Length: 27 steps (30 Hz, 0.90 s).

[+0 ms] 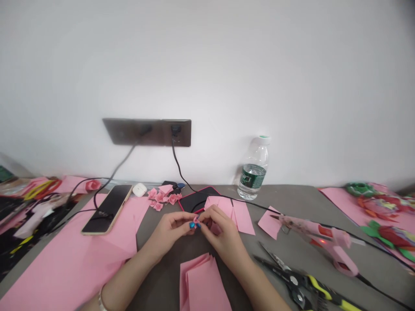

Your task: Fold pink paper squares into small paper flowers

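Pinching a tiny folded piece of pink paper [195, 220], the left hand [170, 231] and the right hand [220, 229] meet above a grey tabletop [162, 246], their fingertips pressed together around it. A stack of folded pink paper sheets [201, 280] lies just below the wrists, and more folded pink sheets [225, 211] lie beyond the hands. Small pink paper flowers [160, 198] cluster further back, near a smartphone [106, 209]. To the right lie a pink hot glue gun [319, 237] and black-and-yellow-handled pliers [298, 283].
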Motion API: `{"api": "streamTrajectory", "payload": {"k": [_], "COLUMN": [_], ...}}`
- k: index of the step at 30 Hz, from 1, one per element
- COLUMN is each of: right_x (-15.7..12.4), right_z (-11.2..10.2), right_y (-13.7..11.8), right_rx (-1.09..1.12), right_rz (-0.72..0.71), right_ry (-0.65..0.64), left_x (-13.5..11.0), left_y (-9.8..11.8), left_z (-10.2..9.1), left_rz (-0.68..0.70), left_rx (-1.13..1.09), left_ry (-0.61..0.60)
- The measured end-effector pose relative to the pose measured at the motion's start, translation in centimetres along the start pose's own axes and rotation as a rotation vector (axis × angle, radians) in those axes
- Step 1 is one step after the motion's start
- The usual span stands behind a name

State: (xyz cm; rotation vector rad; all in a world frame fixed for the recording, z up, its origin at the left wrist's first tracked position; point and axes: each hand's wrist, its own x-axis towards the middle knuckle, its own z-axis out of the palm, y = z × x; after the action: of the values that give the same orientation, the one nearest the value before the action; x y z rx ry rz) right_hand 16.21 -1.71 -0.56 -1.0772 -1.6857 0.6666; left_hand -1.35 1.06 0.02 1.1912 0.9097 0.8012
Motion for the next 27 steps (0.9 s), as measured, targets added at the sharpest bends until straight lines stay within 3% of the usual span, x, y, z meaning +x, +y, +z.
{"api": "streamTrajectory", "payload": {"k": [27], "right_x": [-0.19], "right_z": [0.15], "right_y": [0.06], "right_rx": [-0.052], "right_rz": [-0.082], "right_ry": [0.042], "left_x": [-0.34], "left_y": [0.41], "left_z": [0.21], "left_rz": [0.008], "left_rx": [-0.038], "left_ry": [0.054]}}
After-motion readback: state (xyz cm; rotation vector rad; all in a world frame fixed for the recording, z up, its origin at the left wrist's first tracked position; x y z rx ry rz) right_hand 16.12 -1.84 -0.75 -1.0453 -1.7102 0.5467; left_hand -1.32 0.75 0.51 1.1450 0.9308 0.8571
